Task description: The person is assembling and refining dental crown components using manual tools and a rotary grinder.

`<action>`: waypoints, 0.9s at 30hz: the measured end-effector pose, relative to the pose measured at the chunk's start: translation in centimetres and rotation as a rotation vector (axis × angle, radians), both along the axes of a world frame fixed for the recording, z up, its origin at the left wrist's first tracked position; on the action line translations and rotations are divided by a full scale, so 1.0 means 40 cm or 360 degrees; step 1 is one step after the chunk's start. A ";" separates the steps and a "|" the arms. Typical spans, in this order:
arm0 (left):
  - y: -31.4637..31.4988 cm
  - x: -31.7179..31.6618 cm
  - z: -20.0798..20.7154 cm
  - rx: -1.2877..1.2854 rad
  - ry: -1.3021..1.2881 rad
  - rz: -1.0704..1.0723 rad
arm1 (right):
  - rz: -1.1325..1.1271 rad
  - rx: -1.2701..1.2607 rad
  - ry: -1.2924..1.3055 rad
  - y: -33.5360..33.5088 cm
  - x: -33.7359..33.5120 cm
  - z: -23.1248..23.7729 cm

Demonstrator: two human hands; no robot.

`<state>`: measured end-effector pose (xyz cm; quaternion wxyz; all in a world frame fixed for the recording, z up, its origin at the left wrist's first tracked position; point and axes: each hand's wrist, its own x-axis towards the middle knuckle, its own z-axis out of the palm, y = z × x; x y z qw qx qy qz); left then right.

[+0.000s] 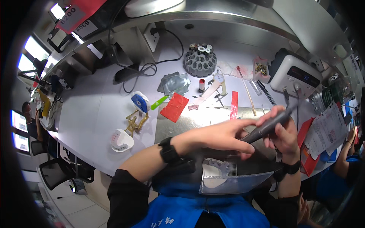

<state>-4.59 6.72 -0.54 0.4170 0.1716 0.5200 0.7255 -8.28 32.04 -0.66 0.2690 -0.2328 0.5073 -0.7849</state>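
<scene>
Handpiece [265,131], dark and slim, lies aslant between both hands, raised above the person's lap, its upper end toward the right.

Right grip [287,138]: curled part-closed about the barrel, fingers bent in from the right. Left grip [232,136]: half open, its fingers reaching along the upper side of the handpiece and the thumb near its lower end. Blur and overlap obscure the contact points; the pressure of the left grip cannot be determined.

Expected handling: rigid shell, moderate weight for its size, smooth and probably inclined to roll. Either end may be the more delicate part. Recommended hold: mid-barrel, fingers opposed to thumb, with both ends left free. Allow for drag if a cord is attached; the connection is not clear.

Directly below the hands: a pale dental model [213,178] beside a clear sheet [249,183]. Handle both as fragile or flexible respectively.

Farther out, on the counter [91,102]: a red strip [234,104], a red sheet [175,107], a gold articulator [131,124], a bur stand [200,65] and, at right, a white control box [300,78].
</scene>
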 end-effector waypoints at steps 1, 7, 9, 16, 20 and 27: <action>0.013 -0.009 -0.011 -0.0007 0.0008 0.0010 | 0.0036 -0.0123 -0.0011 0.002 0.012 -0.005; 0.059 0.012 -0.098 -0.0101 0.0631 0.0230 | -0.0136 0.0024 0.0164 -0.040 0.070 0.002; 0.052 -0.006 -0.083 -0.0174 0.0755 0.0285 | -0.0217 0.0033 0.0282 -0.057 0.076 -0.006; 0.050 0.007 0.011 -0.1418 0.1285 0.0726 | -0.0728 0.0087 0.0306 -0.100 0.100 -0.016; 0.029 0.015 0.005 -0.1458 0.1533 0.0803 | -0.0805 0.0029 0.0448 -0.097 0.083 -0.044; -0.124 0.010 0.005 -0.1340 0.1384 0.0627 | -0.1088 -0.0203 0.0248 -0.016 0.033 -0.042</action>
